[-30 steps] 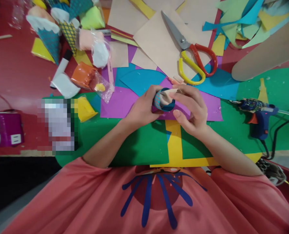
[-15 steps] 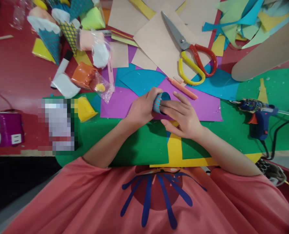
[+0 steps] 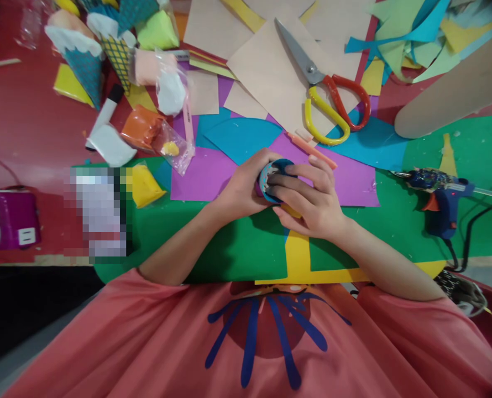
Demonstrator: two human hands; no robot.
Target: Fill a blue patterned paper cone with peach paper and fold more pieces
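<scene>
Our left hand point(image 3: 246, 185) is wrapped around a blue hollow piece point(image 3: 264, 178), fingers and thumb closed on its outside, and its round mouth opens toward our right hand point(image 3: 312, 196). The right hand's fingers reach into that mouth while its thumb stands apart below the rim; the fingertips are hidden, so we cannot tell whether they pinch anything inside. We have the piece over the seam between a purple sheet point(image 3: 204, 177) and a green mat point(image 3: 229, 243), in front of our chest.

For writing, we look first at a pink stick point(image 3: 188, 122) on the left, which carries small dark lettering along its side, too small for us to read. At the far left, a purple box point(image 3: 9, 221) bears a white label point(image 3: 26, 237) with dark marks, also unreadable to us. Near it, a slab point(image 3: 103, 213) is pixelated, so any text there is lost.

Just beyond our hands lies a salmon-coloured stick point(image 3: 312, 150), and past it are scissors point(image 3: 311, 69) with one red and one yellow handle. A blue glue gun point(image 3: 447, 207) rests on the mat at our right. To our left we see a yellow packet point(image 3: 145, 186), an orange packet point(image 3: 140, 128) and a black-capped white marker point(image 3: 105, 113)
</scene>
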